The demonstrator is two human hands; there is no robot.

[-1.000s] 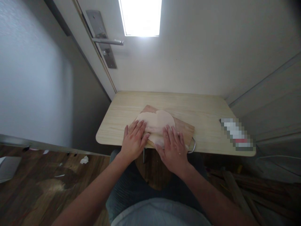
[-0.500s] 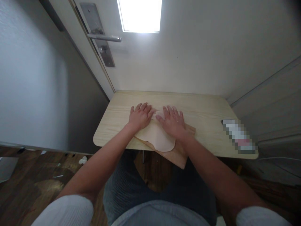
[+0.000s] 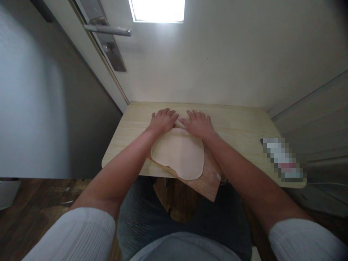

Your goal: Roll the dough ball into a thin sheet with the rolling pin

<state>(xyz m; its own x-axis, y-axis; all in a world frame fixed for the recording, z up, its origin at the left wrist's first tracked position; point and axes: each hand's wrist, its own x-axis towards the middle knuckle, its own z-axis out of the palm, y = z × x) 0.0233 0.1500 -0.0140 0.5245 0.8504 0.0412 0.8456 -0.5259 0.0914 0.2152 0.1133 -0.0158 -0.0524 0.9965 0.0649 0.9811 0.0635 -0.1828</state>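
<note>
A thin, pale sheet of dough point(image 3: 179, 156) with an uneven rounded outline lies spread on a wooden board point(image 3: 209, 181). The board sits askew, one corner jutting past the table's near edge. At the dough's far edge rests my left hand point(image 3: 163, 120), palm down, fingers stretched forward and apart. Level with it on the right is my right hand point(image 3: 199, 123), also palm down with spread fingers. The thumbs point toward each other across a small gap. Whatever lies beneath the palms is mostly hidden; a short strip shows between them, too small to name.
The light wood table point(image 3: 236, 145) stands against a white door with a metal handle point(image 3: 108, 29). A flat, pixelated object point(image 3: 282, 159) lies at the table's right end. A grey panel point(image 3: 35, 108) rises on the left. My legs are beneath the table's near edge.
Both hands have slid forward, away from me, from over the dough to its far edge. More of the dough is uncovered. The camera view has shifted slightly.
</note>
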